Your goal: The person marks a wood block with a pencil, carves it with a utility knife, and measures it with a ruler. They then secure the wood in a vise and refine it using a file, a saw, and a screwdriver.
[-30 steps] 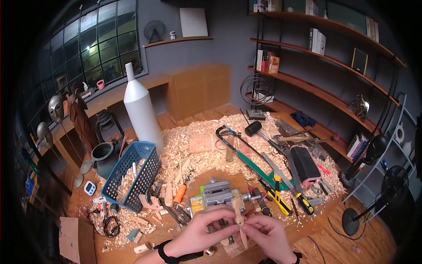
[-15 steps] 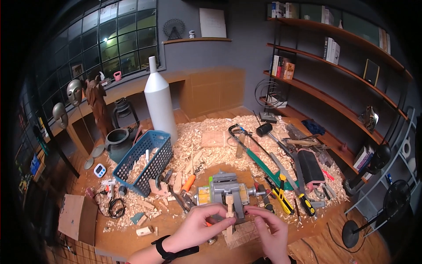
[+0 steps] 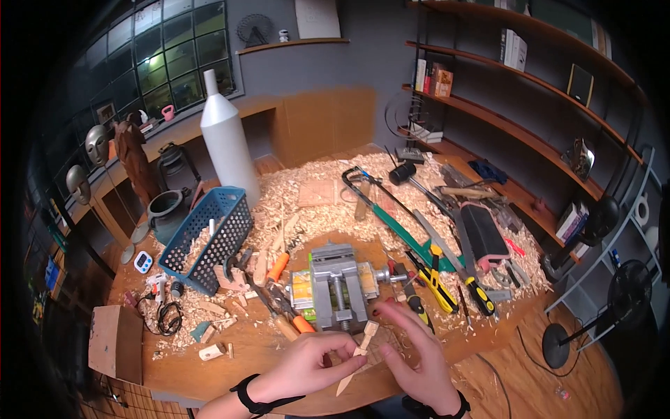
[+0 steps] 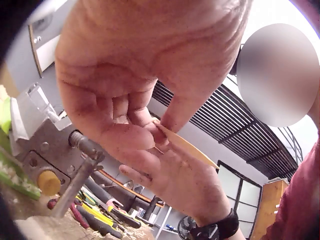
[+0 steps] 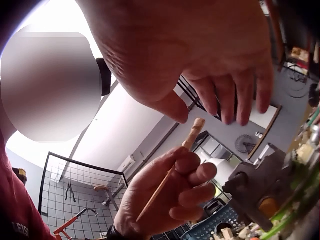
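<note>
Between thumb and fingers, my left hand (image 3: 310, 363) pinches a small carved wooden stick (image 3: 368, 336) by its middle. One end has a notched, blocky head; the other narrows to a flat point, as the right wrist view shows with the stick (image 5: 195, 131) slanting across the left palm. My right hand (image 3: 419, 363) is just right of it, fingers extended and apart, holding nothing. Just beyond both hands stands a grey metal bench vise (image 3: 333, 262) on the wooden table.
Wood shavings (image 3: 300, 230) cover the table's back. At right lie a green-framed saw (image 3: 405, 237), a yellow-black cutter (image 3: 440, 290) and a black mallet (image 3: 403, 173). A blue basket (image 3: 209, 241) stands at left, near orange-handled tools (image 3: 278, 267) and a cardboard box (image 3: 115, 346).
My right hand has let go of the wooden stick and spread its fingers beside it. The left hand keeps hold of the stick, which now tilts with its head up and right.
</note>
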`<state>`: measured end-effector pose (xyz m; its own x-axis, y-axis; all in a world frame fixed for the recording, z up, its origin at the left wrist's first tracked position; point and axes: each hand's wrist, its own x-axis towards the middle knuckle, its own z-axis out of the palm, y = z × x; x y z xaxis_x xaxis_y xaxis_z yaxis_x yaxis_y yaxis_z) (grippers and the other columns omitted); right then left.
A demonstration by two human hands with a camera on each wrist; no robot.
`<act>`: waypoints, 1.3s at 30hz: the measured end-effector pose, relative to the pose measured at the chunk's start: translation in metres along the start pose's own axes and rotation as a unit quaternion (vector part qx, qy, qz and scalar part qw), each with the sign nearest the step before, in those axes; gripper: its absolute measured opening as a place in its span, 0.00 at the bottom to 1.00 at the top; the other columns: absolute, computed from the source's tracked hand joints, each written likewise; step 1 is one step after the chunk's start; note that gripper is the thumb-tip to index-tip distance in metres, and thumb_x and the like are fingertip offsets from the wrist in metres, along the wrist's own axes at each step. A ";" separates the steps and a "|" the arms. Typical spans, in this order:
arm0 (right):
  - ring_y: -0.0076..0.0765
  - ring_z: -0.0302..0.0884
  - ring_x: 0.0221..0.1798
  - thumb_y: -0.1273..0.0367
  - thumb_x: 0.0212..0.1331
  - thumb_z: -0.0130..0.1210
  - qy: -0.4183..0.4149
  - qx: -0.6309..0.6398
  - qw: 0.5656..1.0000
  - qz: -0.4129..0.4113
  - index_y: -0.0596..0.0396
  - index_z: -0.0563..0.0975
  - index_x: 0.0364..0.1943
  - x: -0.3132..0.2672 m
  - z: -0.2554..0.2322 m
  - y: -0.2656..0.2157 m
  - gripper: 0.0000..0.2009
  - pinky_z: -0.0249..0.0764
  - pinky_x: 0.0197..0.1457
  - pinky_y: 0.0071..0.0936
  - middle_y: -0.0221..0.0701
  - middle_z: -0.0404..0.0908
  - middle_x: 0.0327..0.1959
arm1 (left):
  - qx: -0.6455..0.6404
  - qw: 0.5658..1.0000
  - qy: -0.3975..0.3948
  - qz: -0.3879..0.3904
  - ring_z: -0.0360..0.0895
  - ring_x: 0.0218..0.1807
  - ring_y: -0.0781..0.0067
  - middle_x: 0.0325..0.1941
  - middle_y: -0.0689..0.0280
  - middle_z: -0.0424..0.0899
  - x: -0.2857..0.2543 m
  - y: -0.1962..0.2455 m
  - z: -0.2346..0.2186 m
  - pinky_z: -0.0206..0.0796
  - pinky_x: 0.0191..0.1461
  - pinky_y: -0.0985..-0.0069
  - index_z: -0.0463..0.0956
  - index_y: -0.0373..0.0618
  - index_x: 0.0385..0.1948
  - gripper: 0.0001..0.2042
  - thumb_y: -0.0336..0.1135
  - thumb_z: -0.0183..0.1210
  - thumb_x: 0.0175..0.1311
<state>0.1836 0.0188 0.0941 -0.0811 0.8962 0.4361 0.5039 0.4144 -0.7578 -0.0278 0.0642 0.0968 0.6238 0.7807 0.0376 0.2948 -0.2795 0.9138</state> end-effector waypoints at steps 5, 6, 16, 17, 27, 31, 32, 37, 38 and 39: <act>0.31 0.80 0.49 0.76 0.61 0.59 -0.044 0.159 0.983 0.078 0.53 0.74 0.62 -0.012 0.001 0.014 0.23 0.75 0.52 0.27 0.33 0.82 0.52 | 0.012 0.999 -0.048 -0.009 0.78 0.27 0.79 0.27 0.69 0.83 0.002 0.002 0.010 0.66 0.24 0.78 0.80 0.44 0.33 0.08 0.38 0.64 0.64; 0.30 0.81 0.45 0.75 0.61 0.60 -0.062 0.146 0.984 0.080 0.51 0.77 0.59 -0.014 -0.002 0.017 0.21 0.76 0.48 0.26 0.31 0.83 0.49 | 0.032 0.997 -0.066 0.008 0.77 0.26 0.79 0.25 0.70 0.82 0.000 0.003 0.010 0.66 0.25 0.79 0.79 0.44 0.35 0.08 0.38 0.62 0.67; 0.15 0.82 0.38 0.73 0.60 0.65 -0.095 0.353 0.905 0.220 0.57 0.79 0.51 -0.064 0.004 0.037 0.15 0.75 0.37 0.14 0.26 0.86 0.35 | -0.287 0.941 -0.111 -0.144 0.80 0.37 0.73 0.43 0.57 0.84 -0.044 -0.021 0.021 0.70 0.40 0.78 0.73 0.30 0.51 0.13 0.26 0.56 0.68; 0.15 0.82 0.38 0.73 0.60 0.65 -0.092 0.353 0.904 0.222 0.57 0.79 0.51 -0.067 0.010 0.037 0.15 0.75 0.37 0.14 0.26 0.86 0.35 | -0.279 0.953 -0.053 -0.103 0.80 0.36 0.73 0.43 0.57 0.83 -0.046 -0.020 0.028 0.70 0.40 0.78 0.73 0.30 0.51 0.13 0.27 0.56 0.67; 0.17 0.81 0.36 0.78 0.62 0.62 -0.091 0.350 0.902 0.235 0.59 0.77 0.41 -0.073 0.039 0.015 0.07 0.77 0.39 0.17 0.30 0.85 0.37 | -0.106 0.990 0.096 0.016 0.78 0.33 0.64 0.27 0.60 0.79 -0.052 -0.034 0.044 0.69 0.39 0.70 0.75 0.39 0.21 0.19 0.40 0.51 0.72; 0.19 0.82 0.39 0.77 0.63 0.61 -0.071 0.379 0.882 0.271 0.59 0.78 0.42 -0.073 0.042 0.011 0.06 0.78 0.43 0.18 0.30 0.85 0.37 | -0.087 0.990 0.103 0.032 0.78 0.33 0.64 0.26 0.60 0.78 -0.050 -0.032 0.040 0.68 0.39 0.70 0.75 0.39 0.22 0.19 0.42 0.50 0.74; 0.20 0.82 0.40 0.77 0.63 0.60 -0.088 0.325 0.907 0.254 0.59 0.78 0.44 -0.072 0.039 0.012 0.07 0.78 0.45 0.19 0.30 0.85 0.39 | -0.092 0.990 0.102 0.029 0.77 0.33 0.64 0.26 0.60 0.78 -0.051 -0.034 0.040 0.68 0.40 0.69 0.75 0.39 0.23 0.19 0.41 0.49 0.74; 0.25 0.83 0.47 0.78 0.66 0.54 -0.065 0.305 0.924 0.222 0.63 0.77 0.48 -0.062 0.040 0.005 0.09 0.77 0.52 0.20 0.34 0.85 0.44 | -0.117 0.987 0.104 0.028 0.76 0.37 0.62 0.26 0.62 0.78 -0.053 -0.046 0.043 0.67 0.45 0.66 0.74 0.40 0.26 0.15 0.37 0.48 0.74; 0.25 0.83 0.47 0.78 0.66 0.54 -0.075 0.312 0.920 0.223 0.63 0.77 0.48 -0.061 0.040 0.002 0.09 0.77 0.52 0.20 0.34 0.85 0.44 | -0.114 0.987 0.112 0.019 0.76 0.37 0.62 0.26 0.62 0.78 -0.054 -0.047 0.043 0.67 0.45 0.66 0.74 0.40 0.26 0.15 0.37 0.48 0.74; 0.25 0.83 0.47 0.79 0.67 0.53 -0.071 0.330 0.912 0.232 0.63 0.76 0.49 -0.058 0.037 -0.002 0.09 0.77 0.52 0.20 0.35 0.85 0.44 | -0.124 0.986 0.110 0.023 0.76 0.38 0.62 0.26 0.63 0.78 -0.053 -0.048 0.044 0.67 0.45 0.66 0.73 0.40 0.25 0.15 0.37 0.48 0.74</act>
<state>0.1557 -0.0287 0.0527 -0.1245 0.9915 -0.0380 -0.1110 -0.0519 -0.9925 -0.0434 0.0118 0.0334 0.4523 0.8804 0.1424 0.0663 -0.1925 0.9791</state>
